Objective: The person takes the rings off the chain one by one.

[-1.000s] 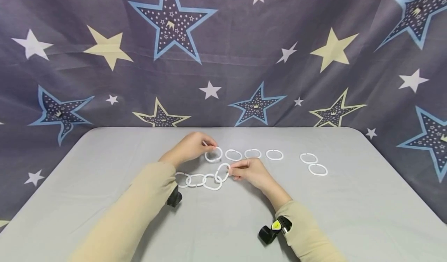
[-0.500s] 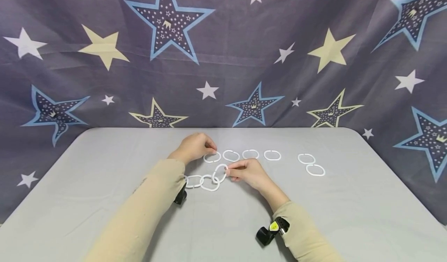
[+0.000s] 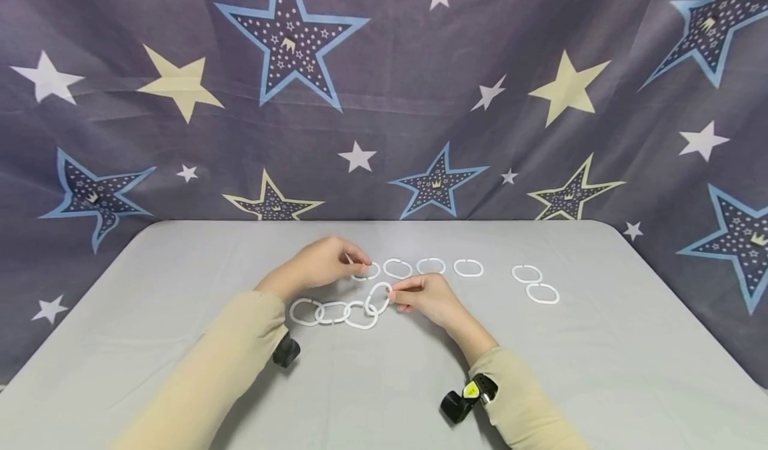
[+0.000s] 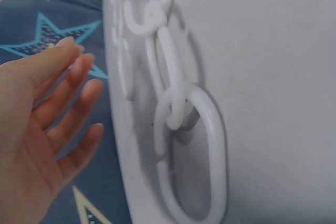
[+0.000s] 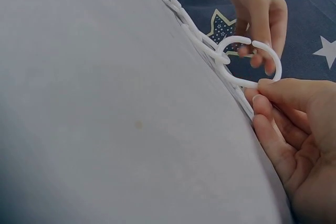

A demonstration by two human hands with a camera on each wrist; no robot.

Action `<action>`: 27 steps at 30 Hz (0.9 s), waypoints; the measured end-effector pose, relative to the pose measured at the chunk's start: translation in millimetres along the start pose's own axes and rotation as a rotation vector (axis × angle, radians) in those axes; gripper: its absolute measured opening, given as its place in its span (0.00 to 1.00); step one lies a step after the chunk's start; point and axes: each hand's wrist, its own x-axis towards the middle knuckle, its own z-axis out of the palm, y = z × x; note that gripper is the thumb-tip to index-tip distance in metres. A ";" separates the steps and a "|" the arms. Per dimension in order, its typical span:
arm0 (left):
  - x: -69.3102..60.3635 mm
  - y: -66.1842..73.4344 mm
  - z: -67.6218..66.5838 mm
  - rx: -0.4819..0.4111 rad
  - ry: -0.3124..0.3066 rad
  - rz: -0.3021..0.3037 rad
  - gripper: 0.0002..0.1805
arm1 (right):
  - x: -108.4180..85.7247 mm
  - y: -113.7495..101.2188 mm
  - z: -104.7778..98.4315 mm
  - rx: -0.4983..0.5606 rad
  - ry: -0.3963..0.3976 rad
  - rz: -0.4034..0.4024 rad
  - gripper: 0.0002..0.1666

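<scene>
Two sleeves: beige, reaching in from the near edge, the right one and the left one slanting toward the middle.
Wrist cameras: black, one strapped at each cuff, the right with a yellow-green patch beside it, the left partly behind its sleeve.
Worktop: a pale grey cloth surface under all the rings.
Chain: white oval plastic rings linked in a line, four counting the raised end one; the other three rest on the worktop in front of the hands.
Raised ring: the chain's right-hand end, tilted up, threaded through its neighbour, with a small gap in its upper side.
Right hand: thumb and forefinger pinch that raised ring by its edge, the hand just right of the chain.
Loose pair: two rings well to the right, one just beyond the other, their edges meeting or nearly so.
Left hand: fingers parted and gently bent, nothing between them in its wrist view; the hand is beyond the chain.
Nearest loose ring: at the left fingertips, partly covered by them; contact cannot be told.
Other loose rings: three more in a row to its right.
Curtain: dark purple-grey, printed with stars, behind the far edge.
</scene>
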 end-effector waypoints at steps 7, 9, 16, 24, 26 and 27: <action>-25.8 3.8 -1.5 -0.053 -0.074 0.027 0.11 | 0.7 1.4 -1.3 -0.005 0.006 -0.013 0.15; -30.3 2.2 -0.5 -0.056 -0.084 0.019 0.09 | 1.4 2.5 -1.7 -0.002 0.005 -0.012 0.15; -39.2 1.2 7.9 -0.094 -0.097 -0.032 0.06 | 1.4 2.0 -2.2 0.015 0.003 -0.015 0.15; -46.9 8.9 16.6 -0.066 -0.111 -0.127 0.04 | 0.7 3.4 0.8 0.028 -0.010 -0.016 0.14; -48.5 11.0 17.1 -0.039 -0.101 -0.140 0.04 | 1.1 2.7 1.6 0.030 -0.012 -0.024 0.14; -49.1 11.7 16.9 -0.032 -0.095 -0.144 0.03 | 1.2 1.9 2.1 0.036 -0.014 -0.027 0.14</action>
